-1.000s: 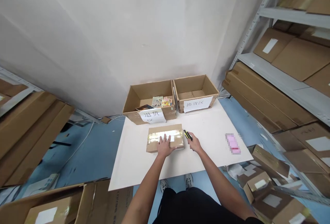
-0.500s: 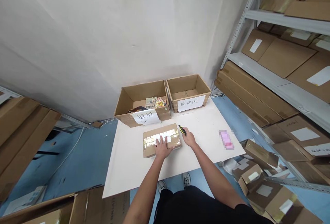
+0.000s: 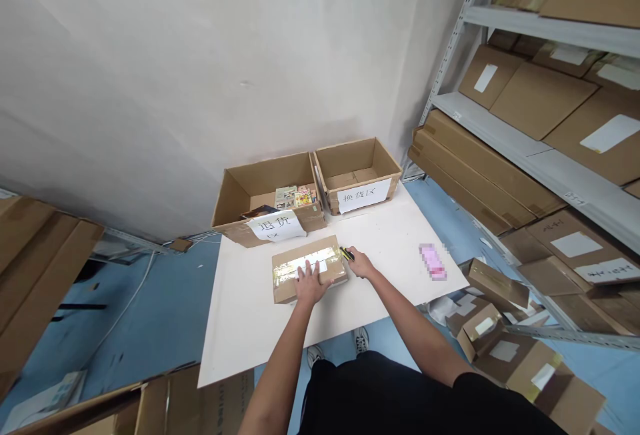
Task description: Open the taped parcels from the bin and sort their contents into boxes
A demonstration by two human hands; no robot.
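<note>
Lying under the spread left hand (image 3: pixel 311 286), the box (image 3: pixel 311 253) is looking stiff, its tape (image 3: pixel 286 270) probably slick; its sides are likely offering best hold. The right hand (image 3: pixel 361 264), closed, is gripping the cutter (image 3: pixel 347 254).

Your white counter (image 3: pixel 240 328) carries a taped box (image 3: pixel 289 276), two open boxes (image 3: pixel 270 178) behind it, and a blurred pink item (image 3: pixel 433 263).
</note>
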